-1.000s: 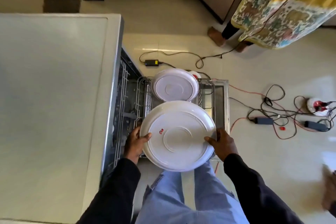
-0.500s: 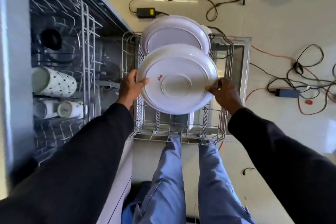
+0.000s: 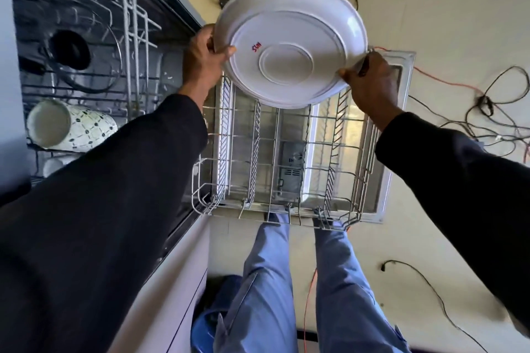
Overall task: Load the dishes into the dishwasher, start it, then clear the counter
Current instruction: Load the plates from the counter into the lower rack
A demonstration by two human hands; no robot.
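A large white plate [image 3: 289,43] with a small red mark on its underside is held nearly upright over the far end of the pulled-out lower rack [image 3: 275,152]. My left hand [image 3: 205,59] grips its left rim and my right hand [image 3: 370,80] grips its right rim. The plate hides whatever stands behind it in the rack. The open dishwasher [image 3: 94,46] is on the left; its upper rack holds a patterned mug [image 3: 71,125], another white cup [image 3: 56,165] and a dark round item [image 3: 68,49].
The rack rests over the open door [image 3: 398,135]. Loose cables [image 3: 493,112] and an orange wire lie on the floor to the right. A blue object [image 3: 212,315] sits on the floor by my legs. White cabinet front [image 3: 172,295] at lower left.
I have leaned further down over the dishwasher. The plate has moved away from me toward the rack's far end, now covering the plate that stood there.
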